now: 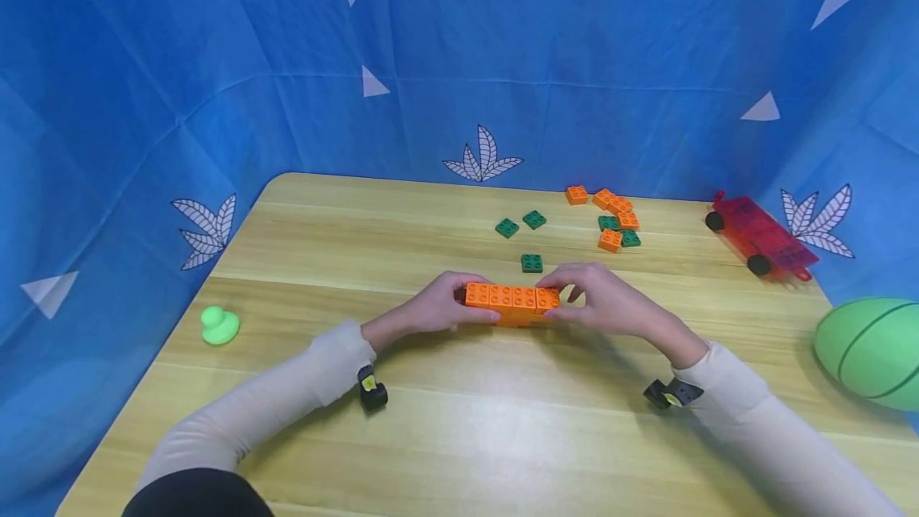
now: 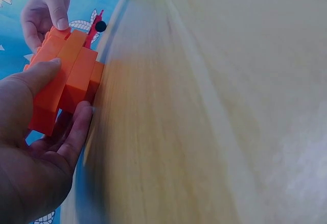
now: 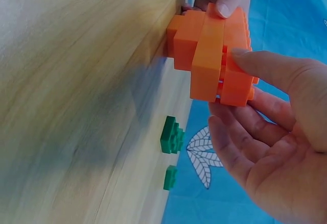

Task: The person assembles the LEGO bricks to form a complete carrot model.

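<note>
The block stack (image 1: 512,305) is sitting right between your two hands, and its long side is running from your left hand (image 1: 439,305) across to your right hand (image 1: 610,301). Neither hand is nearer, because both are touching it, one at each end. The stack is wide on top and is getting thinner in steps toward the table (image 1: 467,437) below your hands.

Your left hand is gripping the left end, with its thumb (image 2: 43,75) lying on the side that is facing you. Your right hand is pinching the right end, and its thumb (image 3: 263,63) is resting on the top row. Just under that right thumb, a thin gap is showing between the top row and the row below it, so this end looks like it is not pushed all the way down. I cannot tell if the bottom of the stack is touching the table.

One green block (image 1: 531,263) is lying just past your right fingertips, on the far side of the stack. Some loose orange blocks (image 1: 610,241) are lying farther out, past your right hand. A red toy car (image 1: 768,238) is standing well off to that hand's right.
</note>
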Tool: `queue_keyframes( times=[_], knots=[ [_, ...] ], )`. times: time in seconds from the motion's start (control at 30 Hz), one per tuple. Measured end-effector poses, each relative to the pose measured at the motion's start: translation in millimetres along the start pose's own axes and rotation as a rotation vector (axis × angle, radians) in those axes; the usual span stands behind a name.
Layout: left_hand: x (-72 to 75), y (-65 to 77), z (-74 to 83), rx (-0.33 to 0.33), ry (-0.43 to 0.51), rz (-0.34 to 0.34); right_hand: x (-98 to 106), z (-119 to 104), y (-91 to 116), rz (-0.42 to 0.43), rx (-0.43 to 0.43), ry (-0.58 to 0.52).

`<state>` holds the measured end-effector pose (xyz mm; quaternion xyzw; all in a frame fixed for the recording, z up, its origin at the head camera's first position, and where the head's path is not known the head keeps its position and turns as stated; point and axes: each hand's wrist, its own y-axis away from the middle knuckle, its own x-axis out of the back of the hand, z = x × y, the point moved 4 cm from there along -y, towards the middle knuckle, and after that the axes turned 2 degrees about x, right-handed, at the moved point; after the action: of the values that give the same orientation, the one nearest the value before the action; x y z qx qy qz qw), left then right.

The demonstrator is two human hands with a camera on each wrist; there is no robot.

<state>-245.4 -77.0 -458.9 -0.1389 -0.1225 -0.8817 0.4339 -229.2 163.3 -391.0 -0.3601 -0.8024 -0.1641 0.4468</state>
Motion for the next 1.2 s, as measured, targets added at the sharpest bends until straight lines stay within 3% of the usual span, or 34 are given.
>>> queue_keyframes(
  times=[0.8,1.03,1.2],
  knots=[
    [-0.5,0.9,1.8,-0.001,-0.022,0.01,0.6,3.1,0.4,-0.019,-0.037,-0.039],
    [3.1,2.3,2.1,0.01,-0.057,0.036,-1.8,2.9,-0.6,0.003,-0.013,-0.035],
    [2.3,2.3,5.3,-0.004,-0.055,0.023,-3.2,-3.3,2.4,0.041,0.024,0.031]
  ],
)
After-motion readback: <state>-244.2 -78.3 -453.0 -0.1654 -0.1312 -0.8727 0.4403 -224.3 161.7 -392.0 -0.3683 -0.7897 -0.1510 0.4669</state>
